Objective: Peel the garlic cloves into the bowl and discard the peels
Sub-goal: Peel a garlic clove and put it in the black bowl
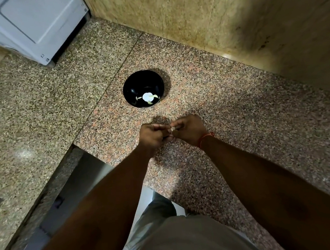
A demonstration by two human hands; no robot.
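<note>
A black bowl (143, 88) stands on the speckled granite counter, a short way beyond my hands. Inside it lie pale garlic pieces (148, 97), one large and a few small. My left hand (153, 138) and my right hand (188, 132) meet fingertip to fingertip just above the counter, in front of the bowl. Between them they pinch a small pale garlic clove (173, 128), mostly hidden by the fingers. A red thread circles my right wrist.
A white appliance (32, 26) stands at the back left of the counter. A tan stone wall (220, 14) runs along the back and right. The counter's inner corner edge (76, 146) drops off at the left of my arms.
</note>
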